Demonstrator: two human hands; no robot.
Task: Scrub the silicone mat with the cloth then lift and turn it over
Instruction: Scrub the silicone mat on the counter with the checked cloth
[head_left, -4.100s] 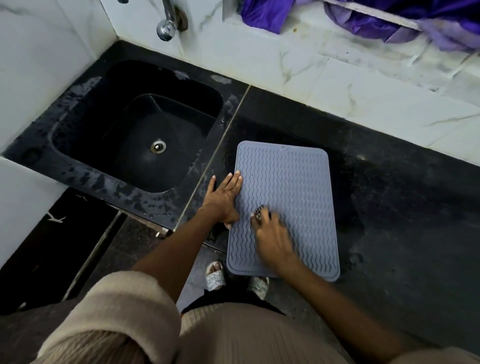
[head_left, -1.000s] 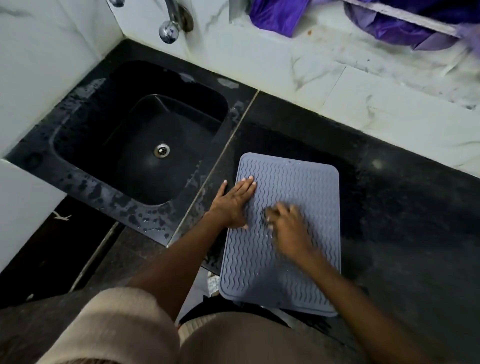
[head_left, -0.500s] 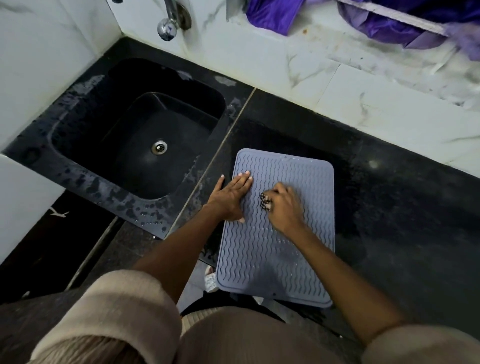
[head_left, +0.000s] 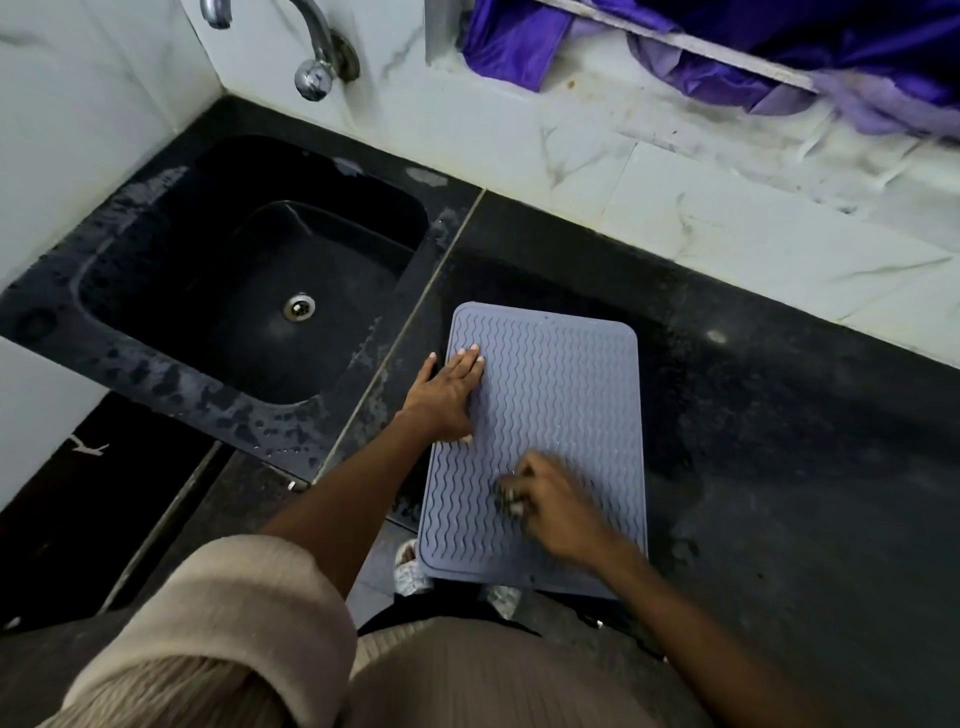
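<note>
Countertop (head_left: 779, 467): black stone, filling the frame from 6 o'clock out to 3 o'clock, wet-looking patches around the mat.
Wall (head_left: 571, 145): pale marbled tiles running along the top, 10 to 2 o'clock.
Sink (head_left: 156, 244): black basin set in the counter at 9 to 10 o'clock, rim spotted with water, steel drain (head_left: 299, 307) in its floor.
Purple fabric (head_left: 753, 47): bunched on the ledge at 1 o'clock.
Silicone mat (head_left: 561, 384): grey-blue, wavy ribs, lying flat on the counter at centre, long side running toward 12; near edge overhangs the counter front at 6 o'clock.
Sleeve (head_left: 223, 623): beige ribbed knit, pushed up the left arm at 7 o'clock.
Left hand (head_left: 447, 395): flat, fingers together and stretched toward 12, pressing the mat's left edge; holds nothing.
Right hand (head_left: 550, 504): blurred, on the mat's lower half toward 5 o'clock, fingers curled around something small.
Cloth (head_left: 506, 498): only a dark scrap shows at the right fingertips, touching the mat; too blurred to tell more.
Tap (head_left: 317, 62): chrome spout at 11 o'clock, above the sink.
</note>
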